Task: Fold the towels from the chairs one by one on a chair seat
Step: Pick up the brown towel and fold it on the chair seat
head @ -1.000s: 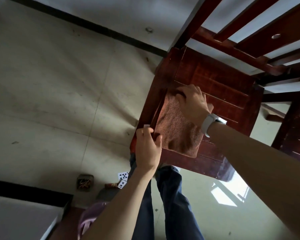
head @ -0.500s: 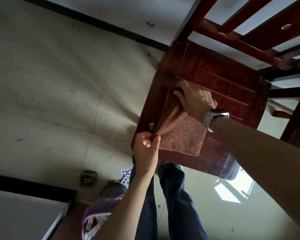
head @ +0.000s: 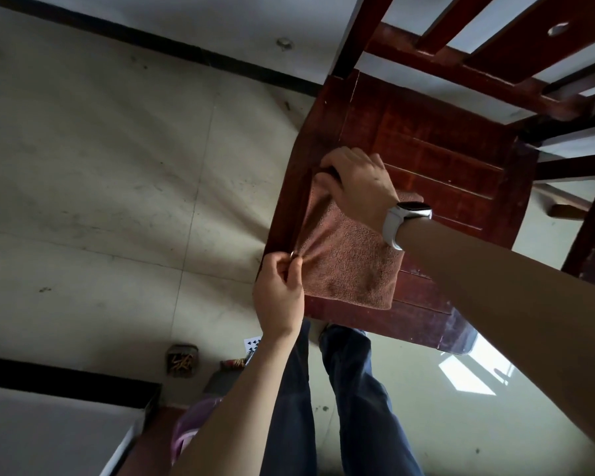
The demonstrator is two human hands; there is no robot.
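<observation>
Nearest us, the left hand pinches the near-left corner of the towel, fingers curled tight on the cloth, puckering it there. The brown towel lies folded on the left half of the chair seat, its near edge close to the seat's front rim. Farther along, the right hand, a white watch on its wrist, grips the towel's far-left corner with curled fingers. Beyond, the chair back's slats rise.
</observation>
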